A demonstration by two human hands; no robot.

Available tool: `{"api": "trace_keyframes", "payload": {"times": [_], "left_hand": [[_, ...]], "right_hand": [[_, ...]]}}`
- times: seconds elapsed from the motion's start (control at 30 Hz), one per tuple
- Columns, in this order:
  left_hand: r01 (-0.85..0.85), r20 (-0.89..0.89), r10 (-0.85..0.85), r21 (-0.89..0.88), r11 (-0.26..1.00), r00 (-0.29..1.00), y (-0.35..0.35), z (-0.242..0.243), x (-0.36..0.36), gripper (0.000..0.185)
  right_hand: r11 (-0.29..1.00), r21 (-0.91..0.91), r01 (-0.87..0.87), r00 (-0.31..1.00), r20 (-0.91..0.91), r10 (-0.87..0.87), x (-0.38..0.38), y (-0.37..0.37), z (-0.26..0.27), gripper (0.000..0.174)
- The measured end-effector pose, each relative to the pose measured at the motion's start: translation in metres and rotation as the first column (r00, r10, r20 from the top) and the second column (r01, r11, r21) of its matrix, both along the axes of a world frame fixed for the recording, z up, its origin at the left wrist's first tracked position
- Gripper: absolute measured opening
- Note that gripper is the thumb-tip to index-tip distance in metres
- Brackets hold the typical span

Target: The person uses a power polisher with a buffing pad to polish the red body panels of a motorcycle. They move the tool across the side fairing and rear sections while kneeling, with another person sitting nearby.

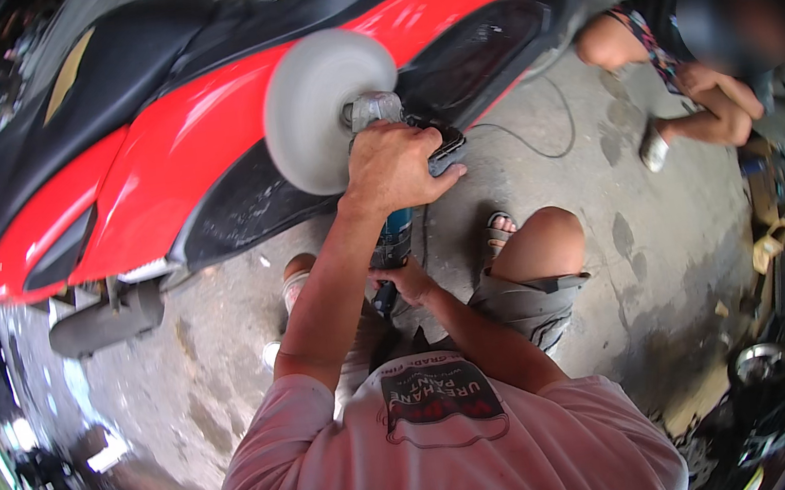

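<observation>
A blue angle polisher [396, 228] with a round pale buffing pad [324, 110] is held out in front of me. The pad looks blurred, as if spinning, and it lies against or just over the red side panel [184, 134] of a motor scooter. My left hand [393, 164] grips the front of the tool, just behind its metal gear head [376, 107]. A dark front handle [450, 142] shows beside the fingers. Lower down, my right hand [408, 280] is wrapped around the rear grip, partly hidden by the tool body.
The scooter's black seat [111, 52] and dark footboard trim [472, 59] flank the panel. A power cord [569, 128] curves over the concrete floor [655, 227]. At the right, another person [671, 56] sits low near the scooter. Parts clutter [769, 375] lies at lower right.
</observation>
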State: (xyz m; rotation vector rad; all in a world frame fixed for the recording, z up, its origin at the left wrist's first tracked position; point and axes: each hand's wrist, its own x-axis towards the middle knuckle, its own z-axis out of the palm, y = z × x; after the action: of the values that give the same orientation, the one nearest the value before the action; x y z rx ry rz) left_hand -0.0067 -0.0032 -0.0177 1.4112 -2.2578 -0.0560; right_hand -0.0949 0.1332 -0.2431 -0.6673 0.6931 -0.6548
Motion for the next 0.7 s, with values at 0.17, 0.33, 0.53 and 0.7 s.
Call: {"api": "trace_keyframes", "payload": {"times": [0.17, 0.33, 0.53, 0.7], "left_hand": [[-0.147, -0.035, 0.143, -0.261, 0.954, 0.989, 0.074, 0.043, 0.072, 0.043], [-0.299, -0.106, 0.279, -0.384, 0.874, 0.954, 0.144, 0.071, 0.117, 0.038], [-0.284, -0.092, 0.27, -0.38, 0.88, 0.959, 0.145, 0.062, 0.125, 0.042], [-0.073, -0.007, 0.073, -0.257, 0.964, 0.997, 0.083, 0.037, 0.072, 0.041]], "right_hand": [[0.889, -0.408, -0.207, 0.973, -0.183, 0.142, 0.024, -0.013, 0.019, 0.038], [0.652, -0.611, -0.449, 0.893, -0.333, 0.303, 0.054, -0.029, 0.041, 0.048], [0.723, -0.515, -0.46, 0.883, -0.354, 0.309, 0.059, -0.013, 0.065, 0.052], [0.883, -0.445, -0.148, 0.978, -0.2, 0.063, 0.031, 0.004, 0.023, 0.04]]}}
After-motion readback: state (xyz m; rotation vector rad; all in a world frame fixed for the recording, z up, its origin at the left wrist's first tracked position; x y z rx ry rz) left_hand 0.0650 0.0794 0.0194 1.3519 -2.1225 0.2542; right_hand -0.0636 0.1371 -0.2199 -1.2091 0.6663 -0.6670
